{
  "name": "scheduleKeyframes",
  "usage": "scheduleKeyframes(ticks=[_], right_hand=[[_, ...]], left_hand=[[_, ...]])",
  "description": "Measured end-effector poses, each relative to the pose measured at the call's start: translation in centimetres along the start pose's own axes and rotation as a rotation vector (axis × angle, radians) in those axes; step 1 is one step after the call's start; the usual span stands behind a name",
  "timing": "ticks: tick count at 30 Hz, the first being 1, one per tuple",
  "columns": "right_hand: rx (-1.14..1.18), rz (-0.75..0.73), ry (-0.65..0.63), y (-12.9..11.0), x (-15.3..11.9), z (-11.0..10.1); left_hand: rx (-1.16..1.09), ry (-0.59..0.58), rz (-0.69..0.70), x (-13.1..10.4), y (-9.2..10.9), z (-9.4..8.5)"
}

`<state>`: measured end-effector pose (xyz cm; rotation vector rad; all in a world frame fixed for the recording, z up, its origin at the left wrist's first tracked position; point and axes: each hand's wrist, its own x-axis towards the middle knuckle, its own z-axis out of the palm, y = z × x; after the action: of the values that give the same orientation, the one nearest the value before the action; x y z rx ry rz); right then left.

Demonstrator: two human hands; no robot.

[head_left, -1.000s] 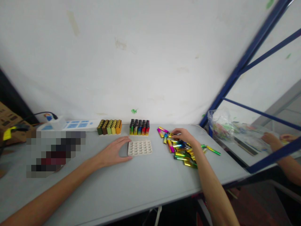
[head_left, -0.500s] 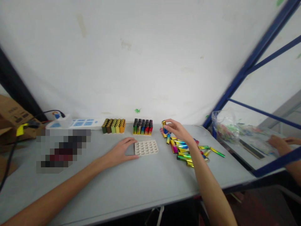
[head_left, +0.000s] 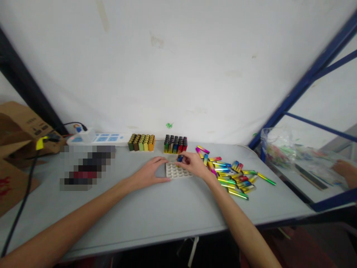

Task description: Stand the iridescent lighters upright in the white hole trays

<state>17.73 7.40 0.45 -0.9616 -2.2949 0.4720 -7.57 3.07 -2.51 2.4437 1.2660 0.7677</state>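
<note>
A white tray [head_left: 173,172] with rows of round holes lies flat on the table. My left hand [head_left: 149,172] grips its left end, thumb at the near corner and fingers at the far corner. Over the tray's far side, my right hand [head_left: 193,163] pinches a blue-and-gold lighter [head_left: 180,158]. The fingers partly cover this lighter, and I cannot tell whether its lower end sits in a hole. To the right lies a loose pile of shiny metallic lighters [head_left: 223,170] in gold, green, blue, red and pink.
Behind the tray stand a block of black-topped lighters [head_left: 175,145] and a block of gold-topped ones [head_left: 141,143]. A power strip [head_left: 111,138] and cardboard box [head_left: 16,119] are at left. Beyond the blue frame [head_left: 287,98] are a plastic bag [head_left: 279,147] and another person's hand [head_left: 344,169].
My right hand has moved left from the pile to above the tray, carrying the lighter. My left hand stays at the tray's left end. The view has shifted slightly.
</note>
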Motion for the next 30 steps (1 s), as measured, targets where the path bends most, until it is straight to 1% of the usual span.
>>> scheduleKeyframes(ticks=[3, 9, 13, 18, 21, 25, 30], right_hand=[[0.026, -0.013, 0.009, 0.1, -0.2, 0.3], [0.057, -0.02, 0.01, -0.4, -0.6, 0.2], [0.077, -0.013, 0.048, -1.0, -0.5, 0.7], [0.13, -0.022, -0.005, -1.7, -0.2, 1.4], [0.145, -0.032, 0.003, -1.9, -0.1, 1.6], [0.125, -0.04, 0.003, -1.8, 0.1, 1.9], [0.012, -0.048, 0.024, -1.8, 0.5, 2.8]], left_hand=[[-0.003, 0.002, 0.005, 0.0, 0.0, 0.0], [-0.017, 0.005, 0.01, 0.0, -0.1, 0.2], [-0.028, 0.006, -0.007, 0.1, -0.2, 0.2], [-0.054, -0.002, -0.028, 0.2, -0.3, 0.0], [-0.075, 0.01, -0.047, 0.3, -0.5, 0.0], [-0.094, 0.019, -0.052, 0.3, -0.6, 0.1], [-0.104, 0.037, -0.03, 0.4, -0.8, 0.2]])
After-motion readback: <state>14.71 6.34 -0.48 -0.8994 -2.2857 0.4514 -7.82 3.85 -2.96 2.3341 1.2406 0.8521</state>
